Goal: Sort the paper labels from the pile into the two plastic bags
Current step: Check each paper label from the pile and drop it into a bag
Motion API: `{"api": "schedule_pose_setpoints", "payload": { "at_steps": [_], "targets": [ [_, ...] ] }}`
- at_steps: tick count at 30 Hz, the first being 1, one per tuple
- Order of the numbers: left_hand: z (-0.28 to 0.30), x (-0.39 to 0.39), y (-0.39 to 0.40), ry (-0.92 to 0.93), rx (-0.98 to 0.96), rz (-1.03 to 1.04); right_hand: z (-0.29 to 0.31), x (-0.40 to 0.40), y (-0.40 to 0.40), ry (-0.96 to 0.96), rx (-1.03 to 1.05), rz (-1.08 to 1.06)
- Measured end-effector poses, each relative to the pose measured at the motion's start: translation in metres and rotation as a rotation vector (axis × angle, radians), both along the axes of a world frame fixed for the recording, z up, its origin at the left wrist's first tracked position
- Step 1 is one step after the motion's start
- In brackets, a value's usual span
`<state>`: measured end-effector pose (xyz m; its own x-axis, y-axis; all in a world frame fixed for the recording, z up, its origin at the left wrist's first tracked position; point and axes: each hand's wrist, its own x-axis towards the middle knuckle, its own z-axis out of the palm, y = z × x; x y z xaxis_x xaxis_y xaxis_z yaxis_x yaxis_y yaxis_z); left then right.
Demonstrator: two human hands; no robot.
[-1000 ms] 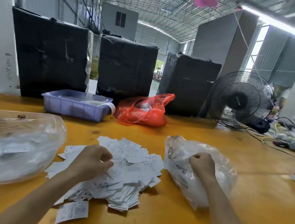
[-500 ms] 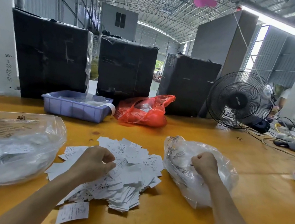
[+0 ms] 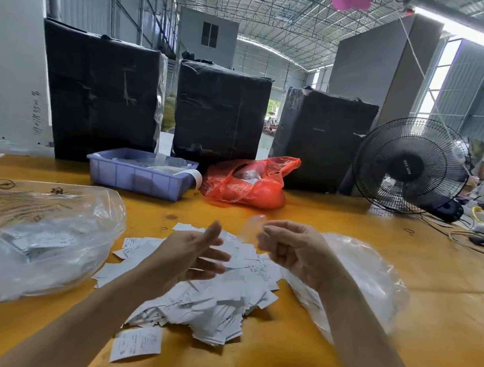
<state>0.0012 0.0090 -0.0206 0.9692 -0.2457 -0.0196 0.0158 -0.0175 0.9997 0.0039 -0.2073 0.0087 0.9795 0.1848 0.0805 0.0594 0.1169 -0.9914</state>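
Note:
A pile of white paper labels point(image 3: 215, 298) lies on the orange table between two clear plastic bags. The left bag point(image 3: 31, 244) is large and holds labels. The right bag point(image 3: 374, 286) lies partly behind my right forearm. My left hand point(image 3: 193, 256) hovers above the pile with its fingers straight and spread, holding nothing. My right hand point(image 3: 290, 249) is raised beside it with curled fingers. A pale, motion-blurred slip, seemingly a label point(image 3: 252, 226), sits at its fingertips. One label point(image 3: 136, 343) lies apart at the pile's near edge.
A purple plastic tray point(image 3: 142, 178) and a red plastic bag point(image 3: 250, 181) sit behind the pile. Three black-wrapped boxes point(image 3: 218, 114) stand along the table's back. A black fan point(image 3: 411, 166) and tangled cables point(image 3: 482, 235) occupy the back right.
My left hand has lifted off the pile and opened. My right hand has left the right bag and moved up and left, close to the left hand.

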Motion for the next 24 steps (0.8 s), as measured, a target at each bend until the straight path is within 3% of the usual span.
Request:
{"api": "schedule_pose_setpoints", "payload": {
  "at_steps": [2, 5, 10, 13, 18, 24],
  "targets": [
    [0.006, -0.003, 0.000, 0.054, -0.085, -0.039, -0.005, -0.003, 0.020, -0.022, -0.127, 0.098],
    [0.007, -0.008, 0.002, 0.006, -0.040, -0.055, -0.012, -0.006, 0.039, -0.047, -0.250, 0.188],
    [-0.001, -0.004, 0.008, -0.030, -0.072, 0.131, -0.019, -0.005, 0.050, 0.074, -0.185, 0.102],
    [-0.004, 0.000, 0.010, -0.073, -0.051, 0.206, -0.023, -0.005, 0.049, 0.121, -0.295, 0.125],
    [-0.005, 0.001, 0.015, -0.050, 0.061, 0.138, -0.029, -0.002, 0.053, 0.058, -0.251, 0.014],
    [-0.005, -0.002, 0.014, -0.009, 0.013, 0.116, -0.035, 0.000, 0.058, 0.020, -0.274, 0.035]
  ]
}}
